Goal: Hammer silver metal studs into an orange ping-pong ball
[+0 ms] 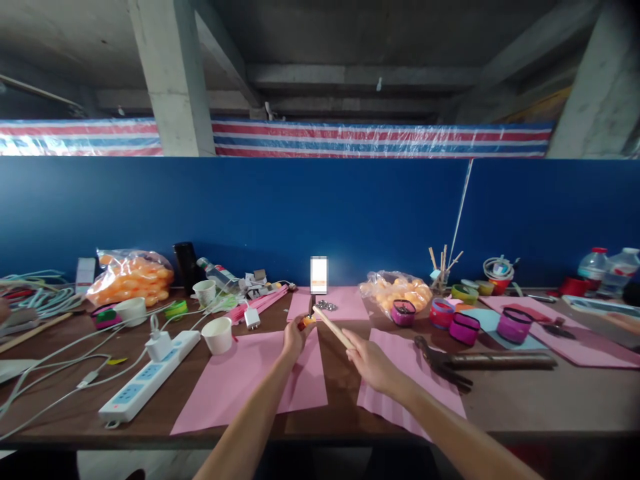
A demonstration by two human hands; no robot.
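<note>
- Head view, left hand [295, 338]: fingers curled round a small orange piece [309, 322], its exact nature hidden by the grip; the piece protrudes from the far side of the fist, presumably to keep it accessible to the other hand.
- Right hand [371, 362]: wrapped round the near end of a pale wooden stick [336, 330], with no gap visible in the grip. The rear hold leaves the shaft free to slant toward the left hand; its far tip lies close to the orange piece, though contact cannot be told.
- Beyond both hands: metal bits [326, 305] on a pink sheet [353, 308], likely placed there for easy reach; behind them, a bright phone-like screen [319, 275] stands upright.
- Beneath and beside the left hand: a second sheet [240, 387], probably protecting the counter [343, 400]; a paper cup [217, 335] stands farther left.
- To the right hand's right: a hammer [490, 361], its head over a creased sheet [397, 343], apparently laid aside to leave both hands unencumbered.
</note>
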